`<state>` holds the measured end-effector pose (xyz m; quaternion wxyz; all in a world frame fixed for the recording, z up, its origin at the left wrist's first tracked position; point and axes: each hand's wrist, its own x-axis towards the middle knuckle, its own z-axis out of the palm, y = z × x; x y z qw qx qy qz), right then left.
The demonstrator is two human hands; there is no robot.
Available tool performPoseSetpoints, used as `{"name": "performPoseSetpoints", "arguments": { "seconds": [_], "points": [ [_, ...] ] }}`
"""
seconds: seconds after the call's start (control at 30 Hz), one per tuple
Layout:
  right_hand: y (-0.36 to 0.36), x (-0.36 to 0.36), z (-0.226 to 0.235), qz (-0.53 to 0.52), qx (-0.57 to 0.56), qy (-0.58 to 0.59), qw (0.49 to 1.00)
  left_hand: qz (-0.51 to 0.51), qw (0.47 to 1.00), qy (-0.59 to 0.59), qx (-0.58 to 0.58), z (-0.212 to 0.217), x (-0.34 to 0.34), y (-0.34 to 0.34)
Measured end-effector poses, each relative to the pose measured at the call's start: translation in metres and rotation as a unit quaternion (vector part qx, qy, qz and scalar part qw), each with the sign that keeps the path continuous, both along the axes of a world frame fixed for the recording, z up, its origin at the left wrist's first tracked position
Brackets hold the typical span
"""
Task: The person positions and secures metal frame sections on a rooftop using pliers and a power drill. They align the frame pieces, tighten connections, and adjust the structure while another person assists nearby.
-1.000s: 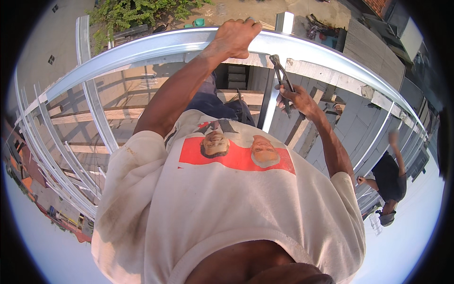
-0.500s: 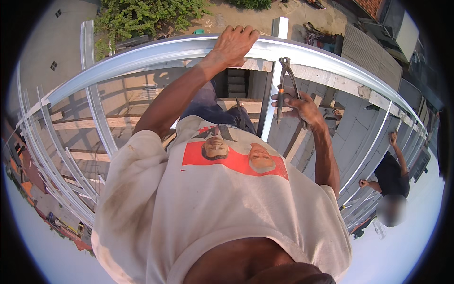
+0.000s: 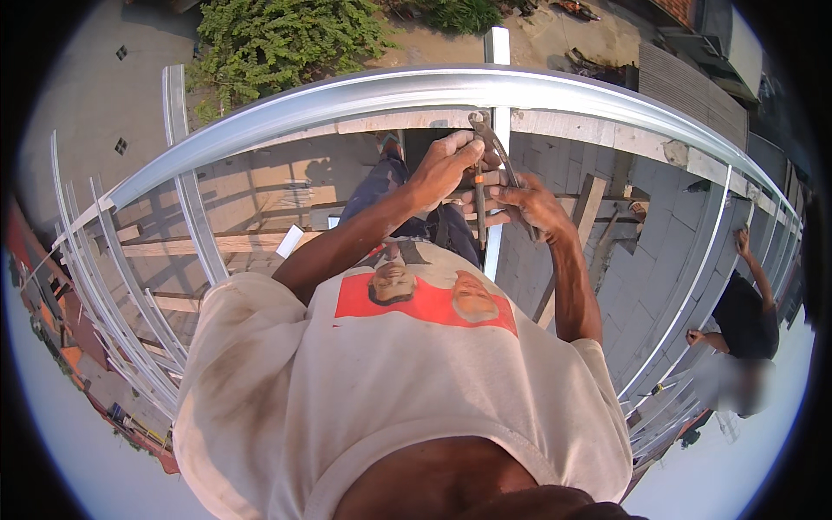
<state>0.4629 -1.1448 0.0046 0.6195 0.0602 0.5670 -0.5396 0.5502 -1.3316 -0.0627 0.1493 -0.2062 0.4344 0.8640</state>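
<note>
A long-handled pair of pincers [image 3: 480, 186] with an orange band on one handle hangs head-up in my right hand [image 3: 530, 206], whose fingers wrap its handles. Close by the pincers' head, the fingers of my left hand [image 3: 444, 169] are drawn together in a pinch. Whatever they hold is too small or hidden to make out. Both hands are just below a long silvery metal channel [image 3: 347, 94], in front of a metal upright [image 3: 498, 130] that crosses it.
More metal uprights [image 3: 192, 208] stand at the left. Below lie wooden beams [image 3: 199, 245] and a grey block wall [image 3: 667, 234]. Another person in a dark shirt [image 3: 745, 316] works at the far right. Beyond the channel are a leafy tree [image 3: 295, 43] and ground far below.
My left hand has let go of the channel's top and come down right to the pincers' head. My right hand has shifted slightly left with the pincers.
</note>
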Motion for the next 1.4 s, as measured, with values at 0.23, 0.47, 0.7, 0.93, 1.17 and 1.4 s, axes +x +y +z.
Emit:
{"name": "performPoseSetpoints", "arguments": {
  "seconds": [0.23, 0.47, 0.7, 0.93, 1.17, 1.4],
  "points": [
    [0.009, -0.065, -0.002, 0.268, 0.194, 0.566, 0.755, 0.129, 0.981, -0.044, 0.135, -0.012, -0.051, 0.029],
    [-0.001, -0.114, 0.004, 0.295, 0.195, 0.697, 0.623, 0.13, 0.981, -0.075, 0.119, -0.017, -0.087, 0.043],
    [-0.022, -0.128, 0.014, 0.319, 0.222, 0.678, 0.624, 0.157, 0.974, -0.079, 0.145, -0.008, -0.102, 0.032],
    [-0.029, -0.129, 0.02, 0.358, 0.235, 0.697, 0.576, 0.21, 0.947, -0.085, 0.228, -0.008, -0.112, 0.04],
    [-0.033, -0.124, 0.031, 0.386, 0.212, 0.732, 0.521, 0.227, 0.937, -0.084, 0.253, -0.013, -0.122, 0.046],
    [-0.019, -0.136, 0.02, 0.345, 0.149, 0.752, 0.542, 0.251, 0.925, -0.101, 0.268, -0.017, -0.124, 0.052]
  ]
}}
